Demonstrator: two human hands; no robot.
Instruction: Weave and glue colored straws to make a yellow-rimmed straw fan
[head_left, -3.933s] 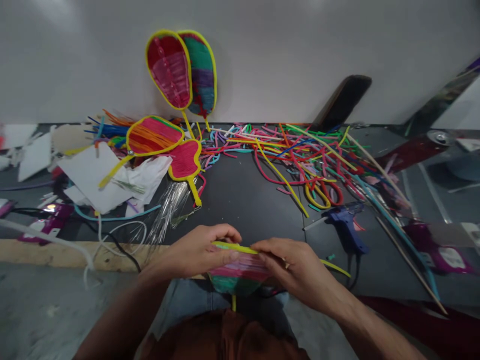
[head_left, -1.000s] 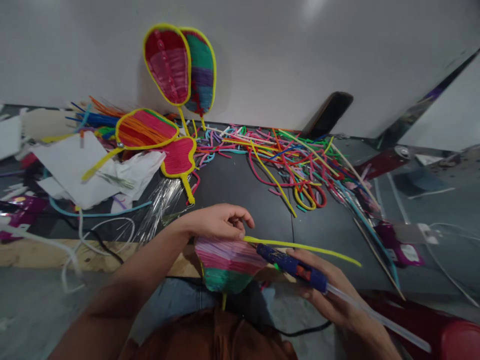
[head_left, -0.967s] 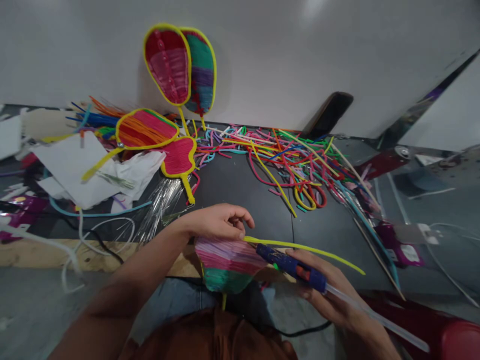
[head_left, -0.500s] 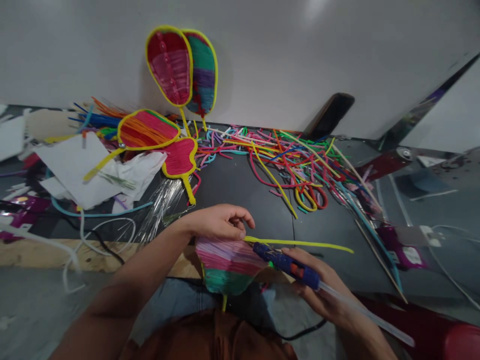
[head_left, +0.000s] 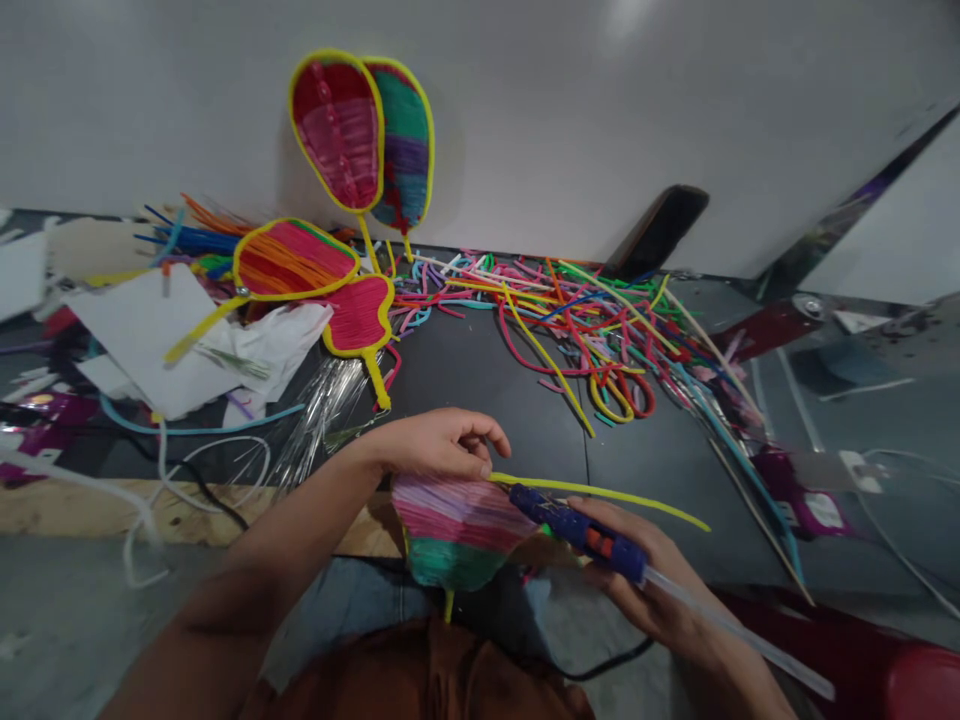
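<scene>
My right hand (head_left: 637, 575) is wrapped round a blue hot glue gun (head_left: 581, 528) with a long clear glue stick out of its back. The gun's nozzle points left, close to the top edge of a striped fan (head_left: 465, 530) in pink, lilac and green. My left hand (head_left: 450, 445), fingers curled, pinches a yellow pipe cleaner (head_left: 607, 490) at that edge. Its free end stretches right, past the gun. The fan's short yellow handle points toward my body. My left fingers partly hide the contact between pipe cleaner and fan.
Several yellow-rimmed fans (head_left: 296, 260) lie or lean at the back left. Loose pipe cleaners (head_left: 555, 300) are heaped along the wall, with scissors (head_left: 622, 395) at their front. A phone (head_left: 664, 230) leans on the wall. White paper (head_left: 161, 340) and silvery strands (head_left: 322, 410) lie left.
The glue gun and my right hand have shifted slightly right and down. The pipe cleaner's free end has dipped a little. My left hand stays in place.
</scene>
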